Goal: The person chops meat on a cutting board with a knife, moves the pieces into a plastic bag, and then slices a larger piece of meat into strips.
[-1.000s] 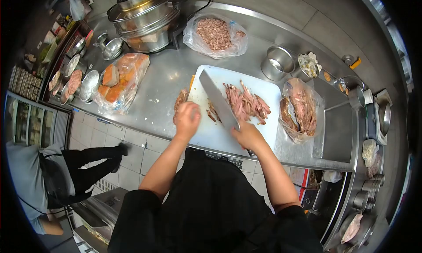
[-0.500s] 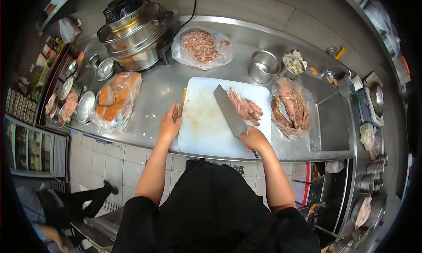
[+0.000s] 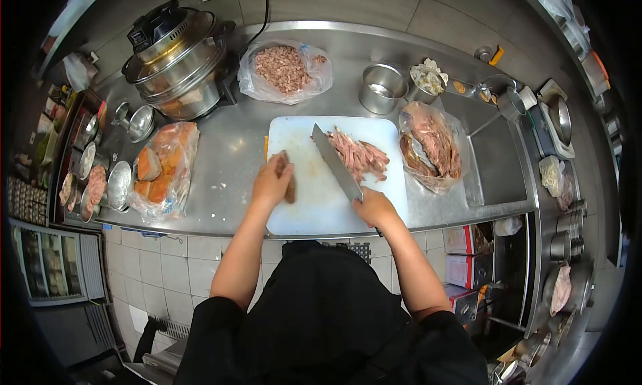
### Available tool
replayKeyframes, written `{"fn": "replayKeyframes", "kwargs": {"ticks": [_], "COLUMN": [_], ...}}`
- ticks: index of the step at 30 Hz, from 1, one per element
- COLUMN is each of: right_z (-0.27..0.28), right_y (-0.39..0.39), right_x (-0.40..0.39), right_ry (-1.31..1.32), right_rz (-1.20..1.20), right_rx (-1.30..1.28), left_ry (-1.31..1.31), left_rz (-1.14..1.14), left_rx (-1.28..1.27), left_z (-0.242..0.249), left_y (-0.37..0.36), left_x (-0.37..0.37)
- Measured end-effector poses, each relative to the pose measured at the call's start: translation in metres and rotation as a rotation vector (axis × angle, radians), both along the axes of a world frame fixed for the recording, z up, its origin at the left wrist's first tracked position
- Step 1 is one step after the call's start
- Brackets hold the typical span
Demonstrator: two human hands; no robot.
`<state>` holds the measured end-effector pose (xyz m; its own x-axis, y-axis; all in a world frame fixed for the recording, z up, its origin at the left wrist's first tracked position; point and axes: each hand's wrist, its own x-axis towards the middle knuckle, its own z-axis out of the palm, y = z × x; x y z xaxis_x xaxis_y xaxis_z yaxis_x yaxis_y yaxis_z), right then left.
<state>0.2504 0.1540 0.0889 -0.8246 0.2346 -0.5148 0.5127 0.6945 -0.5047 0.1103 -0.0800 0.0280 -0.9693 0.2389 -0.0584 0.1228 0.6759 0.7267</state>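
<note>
A white cutting board [image 3: 314,214] lies on the steel counter in front of me. My left hand [image 3: 269,184] is over its left side, fingers closed around a brown piece of meat [image 3: 289,189]. In my right hand [image 3: 377,208] is the handle of a large chef's knife [image 3: 336,162], its broad blade slanting toward the far left across the board. Just right of the blade, sliced pinkish meat [image 3: 364,156] forms a loose pile. A plastic bag of larger meat pieces [image 3: 433,144] sits right beside the board.
Beyond the board are a bag of chopped meat [image 3: 283,70], a steel pot [image 3: 383,89] and a round cooker [image 3: 180,67]. Bagged orange-skinned blocks [image 3: 164,164] and metal bowls [image 3: 120,184] stand left. A sink [image 3: 498,164] is at the right, with boxes [image 3: 466,270] below the counter.
My left hand has moved from the board's left edge onto the board, bringing the meat piece along. The knife stays beside the sliced pile. A person at lower left has mostly left the view.
</note>
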Motion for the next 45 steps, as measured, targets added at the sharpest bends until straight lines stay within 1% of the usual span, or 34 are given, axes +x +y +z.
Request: {"fn": "replayKeyframes", "kwargs": {"ticks": [2,4,5,7,8,10,11,13,14,16,17,19,22,23,24,25,27,28,30,32,34,36,37,39,41,45], "right_z": [0.003,0.004,0.004,0.004,0.002,0.001,0.001,0.001,0.002,0.001,0.001,-0.001,-0.014,-0.022,-0.020,-0.016,-0.005,-0.010,-0.023,-0.025,-0.010,0.014,0.025,0.043,0.066,0.084], "right_y": [-0.001,-0.003,-0.003,-0.002,-0.001,-0.001,0.000,0.000,0.000,0.000,0.001,0.002,0.004,0.006,0.005,0.003,0.002,0.003,0.004,0.005,0.003,0.002,0.003,0.006,0.007,0.010], "right_x": [0.000,0.000,0.000,0.001,0.001,0.001,0.001,0.001,0.000,0.000,0.000,0.000,0.001,0.002,0.003,0.004,0.001,0.002,0.005,0.008,0.007,0.012,0.014,0.025,0.035,0.046], "right_ry": [-0.004,-0.004,0.001,0.009,0.011,0.010,0.006,-0.003,-0.006,-0.009,-0.009,-0.011,0.015,0.073,0.130,0.124,0.073,0.070,0.169,0.172,0.176,0.051,0.049,0.053,0.024,-0.050], "right_rz": [-0.001,-0.007,-0.008,-0.014,-0.005,-0.003,-0.001,0.003,0.002,0.000,-0.001,-0.002,0.025,0.036,0.051,0.056,0.015,0.014,0.056,0.071,0.090,0.138,0.143,0.252,0.298,0.386], "right_rx": [0.009,0.012,0.006,-0.001,0.002,0.000,0.001,-0.001,-0.003,-0.010,-0.006,-0.002,0.063,0.067,0.071,0.070,0.027,0.028,0.105,0.130,0.159,0.141,0.141,0.164,0.196,0.248], "left_ry": [-0.033,-0.193,-0.193,0.017,0.020,0.268,0.267,0.553,0.548,0.692,0.690,0.722,0.720,0.714,0.645,0.576,0.555,0.534,0.545,0.561,0.568,0.551,0.538,0.536,0.530,0.566], "left_rz": [-0.039,-0.117,-0.121,-0.178,-0.185,-0.126,-0.131,-0.368,-0.368,-0.280,-0.282,-0.156,-0.143,-0.145,-0.216,-0.282,-0.282,-0.292,-0.284,-0.278,-0.312,-0.319,-0.334,-0.328,-0.326,-0.313], "left_rx": [0.024,0.119,0.116,-0.075,-0.077,-0.219,-0.223,-0.138,-0.141,-0.047,-0.049,-0.133,-0.090,-0.088,-0.016,0.055,0.073,0.092,0.110,0.131,0.165,0.174,0.182,0.181,0.181,0.186], "left_z": [-0.010,-0.013,-0.014,-0.005,-0.001,0.008,0.007,-0.005,-0.013,-0.026,-0.033,-0.033,-0.023,-0.021,-0.022,-0.022,-0.024,-0.026,-0.029,-0.028,-0.029,-0.031,-0.031,-0.031,-0.032,-0.032], "left_y": [0.016,0.024,0.024,0.028,0.030,0.031,0.031,0.029,0.030,0.030,0.028,0.028,0.030,0.034,0.036,0.035,0.030,0.029,0.026,0.025,0.026,0.028,0.029,0.029,0.030,0.031], "left_x": [-0.006,-0.012,-0.015,-0.017,-0.018,-0.015,-0.017,-0.024,-0.023,-0.014,-0.009,0.003,0.014,0.015,0.015,0.016,0.020,0.023,0.025,0.025,0.021,0.017,0.015,0.015,0.016,0.016]}}
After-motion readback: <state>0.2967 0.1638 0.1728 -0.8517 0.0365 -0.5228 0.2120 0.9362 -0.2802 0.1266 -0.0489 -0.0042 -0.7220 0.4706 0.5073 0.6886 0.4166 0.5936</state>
